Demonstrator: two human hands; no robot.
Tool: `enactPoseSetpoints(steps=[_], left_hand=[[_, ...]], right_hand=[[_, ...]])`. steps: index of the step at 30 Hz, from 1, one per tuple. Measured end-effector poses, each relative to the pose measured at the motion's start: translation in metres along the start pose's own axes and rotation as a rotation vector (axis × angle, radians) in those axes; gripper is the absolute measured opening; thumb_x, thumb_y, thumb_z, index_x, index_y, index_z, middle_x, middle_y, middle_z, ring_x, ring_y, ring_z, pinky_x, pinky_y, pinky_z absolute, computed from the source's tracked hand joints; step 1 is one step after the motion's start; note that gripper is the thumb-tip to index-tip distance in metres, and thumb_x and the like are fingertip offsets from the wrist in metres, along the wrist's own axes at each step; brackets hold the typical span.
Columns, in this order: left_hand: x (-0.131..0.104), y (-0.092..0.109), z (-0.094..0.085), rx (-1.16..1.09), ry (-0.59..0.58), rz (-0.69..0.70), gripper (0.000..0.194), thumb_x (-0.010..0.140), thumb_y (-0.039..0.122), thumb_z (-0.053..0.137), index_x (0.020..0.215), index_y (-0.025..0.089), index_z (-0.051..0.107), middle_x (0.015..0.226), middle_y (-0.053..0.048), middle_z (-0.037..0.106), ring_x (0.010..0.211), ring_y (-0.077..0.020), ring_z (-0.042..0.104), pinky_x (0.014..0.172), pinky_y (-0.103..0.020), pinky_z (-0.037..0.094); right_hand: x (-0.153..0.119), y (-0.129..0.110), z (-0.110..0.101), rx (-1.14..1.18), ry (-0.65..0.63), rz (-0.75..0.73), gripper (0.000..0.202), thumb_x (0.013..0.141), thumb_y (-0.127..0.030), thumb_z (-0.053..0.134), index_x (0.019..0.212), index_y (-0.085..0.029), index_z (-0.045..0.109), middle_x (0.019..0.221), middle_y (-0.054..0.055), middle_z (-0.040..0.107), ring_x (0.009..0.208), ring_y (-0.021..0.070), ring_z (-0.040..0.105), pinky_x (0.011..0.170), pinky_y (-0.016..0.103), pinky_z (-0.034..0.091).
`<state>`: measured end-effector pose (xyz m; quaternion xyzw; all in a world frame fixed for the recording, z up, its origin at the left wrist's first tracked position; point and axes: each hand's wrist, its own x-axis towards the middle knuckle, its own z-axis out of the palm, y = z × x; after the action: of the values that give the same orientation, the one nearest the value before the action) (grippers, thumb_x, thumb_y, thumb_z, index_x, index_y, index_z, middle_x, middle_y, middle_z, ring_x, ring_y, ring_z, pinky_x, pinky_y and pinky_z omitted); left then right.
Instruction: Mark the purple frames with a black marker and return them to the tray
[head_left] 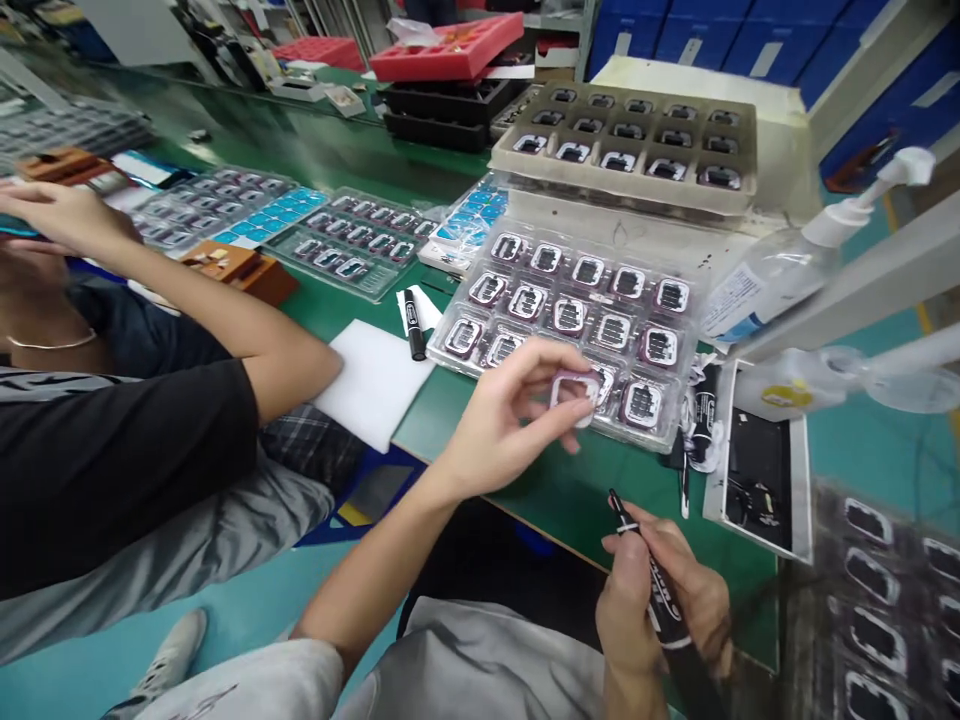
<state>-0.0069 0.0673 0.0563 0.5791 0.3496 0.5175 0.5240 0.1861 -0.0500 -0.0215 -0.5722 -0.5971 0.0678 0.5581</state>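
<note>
My left hand (517, 420) pinches a small clear rounded-square frame (555, 392) between thumb and fingers, above the near edge of a clear plastic tray (649, 440). Similar frames with dark centres (571, 316) sit in rows in that tray. Lower right, over the table's front edge, my right hand (694, 590) grips a black marker (664, 600). The marker's narrow dark tip points up and left, apart from the frame. Part of the right hand's grip is hidden behind the marker.
At left, a co-worker's arm (202, 290) reaches over the table near more filled trays (367, 235). A white foam sheet (371, 375) and another marker (414, 325) lie between us. Pump bottle (780, 265) and open box (757, 470) stand right; a beige tray (622, 180) is behind.
</note>
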Motion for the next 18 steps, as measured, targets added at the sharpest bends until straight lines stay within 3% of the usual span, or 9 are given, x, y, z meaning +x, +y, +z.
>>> enactPoseSetpoints(steps=[3, 6, 8, 12, 18], left_hand=[[-0.034, -0.014, -0.001, -0.161, 0.043, -0.224, 0.042, 0.099, 0.039, 0.093, 0.130, 0.018, 0.075, 0.101, -0.004, 0.075, 0.089, -0.0167, 0.075, 0.072, -0.026, 0.072], [-0.054, -0.028, 0.001, -0.157, 0.016, -0.377, 0.063, 0.084, 0.027, 0.105, 0.141, 0.020, 0.078, 0.110, -0.006, 0.081, 0.098, -0.0181, 0.079, 0.085, -0.027, 0.072], [-0.062, -0.035, 0.003, -0.064, -0.008, -0.360, 0.065, 0.083, 0.019, 0.104, 0.144, 0.022, 0.080, 0.119, -0.008, 0.085, 0.103, -0.0198, 0.082, 0.094, -0.028, 0.072], [-0.067, -0.041, 0.006, 0.148, -0.096, -0.223, 0.048, 0.094, 0.012, 0.092, 0.140, 0.024, 0.083, 0.121, -0.006, 0.089, 0.105, -0.0215, 0.087, 0.101, -0.031, 0.073], [-0.069, -0.042, 0.000, 0.279, -0.194, -0.134, 0.041, 0.101, 0.010, 0.084, 0.139, 0.026, 0.080, 0.124, -0.003, 0.090, 0.107, -0.0196, 0.088, 0.101, -0.026, 0.070]], right_hand=[[-0.001, -0.002, -0.005, 0.013, 0.020, 0.058, 0.015, 0.093, -0.042, 0.085, 0.091, -0.029, 0.078, 0.080, 0.003, 0.087, 0.073, 0.0317, 0.090, 0.048, 0.035, 0.070], [-0.001, -0.010, -0.003, 0.051, -0.060, 0.125, 0.010, 0.093, -0.037, 0.085, 0.095, -0.029, 0.078, 0.077, 0.000, 0.085, 0.082, 0.0332, 0.092, 0.061, 0.044, 0.078], [0.000, -0.016, 0.003, 0.117, -0.006, 0.163, 0.009, 0.093, -0.034, 0.085, 0.098, -0.029, 0.079, 0.072, -0.002, 0.081, 0.088, 0.0350, 0.093, 0.069, 0.049, 0.080], [0.006, -0.025, 0.016, 0.116, 0.117, 0.114, 0.011, 0.089, -0.028, 0.089, 0.097, -0.030, 0.082, 0.070, -0.004, 0.081, 0.081, 0.0342, 0.092, 0.067, 0.047, 0.081], [0.014, -0.024, 0.019, 0.158, 0.045, 0.005, 0.030, 0.085, -0.015, 0.085, 0.111, -0.032, 0.084, 0.077, -0.005, 0.084, 0.083, 0.0329, 0.092, 0.073, 0.047, 0.083]])
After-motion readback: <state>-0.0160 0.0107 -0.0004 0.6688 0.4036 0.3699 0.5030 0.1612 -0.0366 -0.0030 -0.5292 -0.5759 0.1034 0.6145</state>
